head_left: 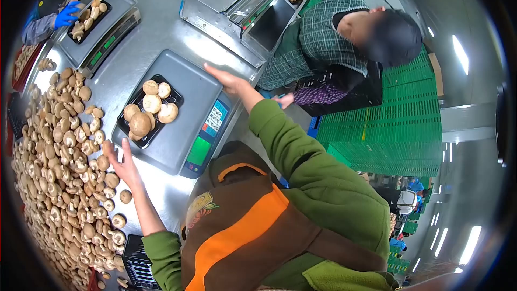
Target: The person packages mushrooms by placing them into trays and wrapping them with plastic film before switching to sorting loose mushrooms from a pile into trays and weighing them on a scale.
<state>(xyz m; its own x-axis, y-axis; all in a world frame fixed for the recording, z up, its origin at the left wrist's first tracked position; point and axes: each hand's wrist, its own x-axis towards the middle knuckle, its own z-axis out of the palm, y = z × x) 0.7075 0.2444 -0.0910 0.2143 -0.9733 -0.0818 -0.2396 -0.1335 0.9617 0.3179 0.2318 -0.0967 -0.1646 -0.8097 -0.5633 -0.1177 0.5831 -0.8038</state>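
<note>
A black tray [176, 97] with several brown and pale mushrooms [140, 124] rests on the grey plate of a digital scale [186, 83]. The scale's green display is lit. My left hand [123, 163] is beside the near left corner of the scale plate, close to the loose mushrooms, with thumb and fingers apart and nothing held. At the plate's opposite corner is my right hand [226, 79], fingers stretched out and empty. Neither hand touches the tray.
A large heap of mushrooms [70, 172] covers the left of the metal table. Stacked black trays [141, 261] stand at the bottom. A co-worker's blue-gloved hand [67, 15] touches another tray on a second scale [116, 8]. Another person [328, 32] stands by a metal machine [215, 8] and green crates [388, 124].
</note>
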